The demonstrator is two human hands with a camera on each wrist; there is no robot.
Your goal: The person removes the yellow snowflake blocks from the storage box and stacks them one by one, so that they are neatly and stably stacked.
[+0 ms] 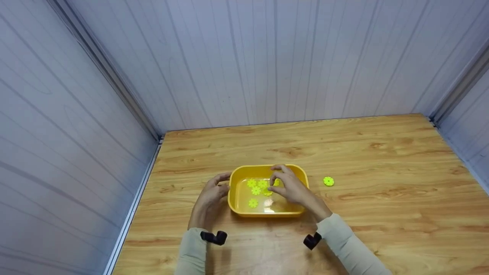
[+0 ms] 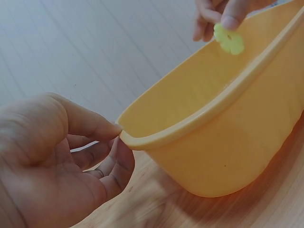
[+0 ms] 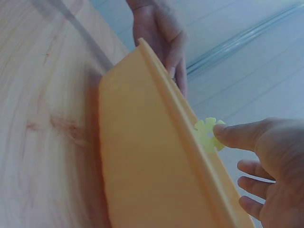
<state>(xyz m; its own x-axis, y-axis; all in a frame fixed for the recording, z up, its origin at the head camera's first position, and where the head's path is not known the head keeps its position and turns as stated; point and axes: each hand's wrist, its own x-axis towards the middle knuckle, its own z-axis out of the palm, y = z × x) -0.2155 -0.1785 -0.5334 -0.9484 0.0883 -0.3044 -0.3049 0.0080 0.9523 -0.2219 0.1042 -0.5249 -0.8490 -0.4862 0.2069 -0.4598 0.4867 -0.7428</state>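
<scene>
A yellow plastic basin [image 1: 267, 214] stands on the wooden table, with several flower-shaped yellow-green discs [image 1: 253, 203] lying on its floor. At the basin's left end my left hand [image 1: 209, 196] pinches the rim between thumb and fingers. My right hand [image 1: 293, 190] is over the right half of the basin. Between its thumb and finger it holds one such disc [image 2: 229, 40] on edge, near rim height. The right wrist view shows this disc [image 3: 207, 135] partly covered by the thumb, the other fingers loosely curled beside it.
One more flower-shaped disc [image 1: 328, 181] lies flat on the table [image 1: 382, 214], right of the basin. Pale panelled walls [image 1: 267, 65] rise behind the table and on both sides. A dark wrist camera [image 1: 214, 237] sits on each forearm.
</scene>
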